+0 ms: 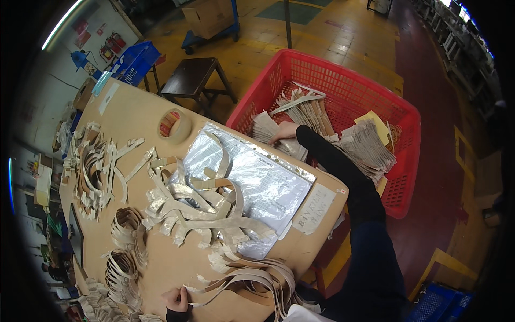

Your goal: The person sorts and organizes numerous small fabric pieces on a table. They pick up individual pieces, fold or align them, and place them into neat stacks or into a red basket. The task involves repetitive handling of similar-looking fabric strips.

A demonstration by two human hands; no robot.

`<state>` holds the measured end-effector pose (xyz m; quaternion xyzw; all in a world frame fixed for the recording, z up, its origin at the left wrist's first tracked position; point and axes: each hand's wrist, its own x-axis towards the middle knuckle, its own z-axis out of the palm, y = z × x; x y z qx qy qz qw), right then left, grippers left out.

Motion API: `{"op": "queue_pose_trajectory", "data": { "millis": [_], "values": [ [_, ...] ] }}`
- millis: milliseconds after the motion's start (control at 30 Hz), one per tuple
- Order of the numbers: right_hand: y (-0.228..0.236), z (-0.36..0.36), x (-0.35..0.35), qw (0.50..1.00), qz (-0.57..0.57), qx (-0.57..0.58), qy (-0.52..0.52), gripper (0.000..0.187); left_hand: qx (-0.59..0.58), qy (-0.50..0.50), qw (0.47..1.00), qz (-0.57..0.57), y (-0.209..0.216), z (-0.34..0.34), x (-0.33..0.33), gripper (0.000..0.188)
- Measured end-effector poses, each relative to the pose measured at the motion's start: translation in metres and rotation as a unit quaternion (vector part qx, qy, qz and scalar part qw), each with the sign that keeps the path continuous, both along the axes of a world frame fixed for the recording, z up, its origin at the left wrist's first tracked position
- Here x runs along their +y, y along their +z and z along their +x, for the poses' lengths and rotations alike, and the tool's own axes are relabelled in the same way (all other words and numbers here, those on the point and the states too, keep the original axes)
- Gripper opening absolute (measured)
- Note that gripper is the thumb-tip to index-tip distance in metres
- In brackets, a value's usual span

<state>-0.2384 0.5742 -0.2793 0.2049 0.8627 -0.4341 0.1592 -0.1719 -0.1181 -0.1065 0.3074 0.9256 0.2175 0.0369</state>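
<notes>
Left grip curled at worktop near side, can't tell if pinching; right grip in red basket, far right, on strip bundle, contact hidden so clamping unclear; bundle could fan out if lifted off-centre.

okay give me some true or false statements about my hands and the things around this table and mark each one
1. The right hand is reaching into a red plastic basket. True.
2. The left hand is in the basket too. False: it is at the near side of the table, close to some strap ends.
3. The tape roll is on the floor. False: it lies on the table.
4. Some beige straps lie over the plastic-covered sheet. True.
</notes>
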Motion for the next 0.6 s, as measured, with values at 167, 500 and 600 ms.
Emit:
{"op": "queue_pose_trajectory", "data": {
  "millis": [167, 500, 600],
  "values": [
    [0.01, 0.009, -0.008, 0.997, -0.046, 0.032, 0.043, 0.091, -0.002, 0.003, 1.0, 0.011, -0.004, 0.0, -0.005, 0.038],
    [0.011, 0.014, -0.022, 0.991, -0.133, 0.007, 0.009, 0.086, -0.004, 0.007, 1.0, 0.014, 0.002, 0.002, 0.004, 0.04],
    [0.01, 0.009, -0.026, 0.992, -0.122, -0.022, 0.0, 0.081, 0.005, -0.005, 1.0, 0.019, 0.0, 0.001, 0.002, 0.04]
  ]
}}
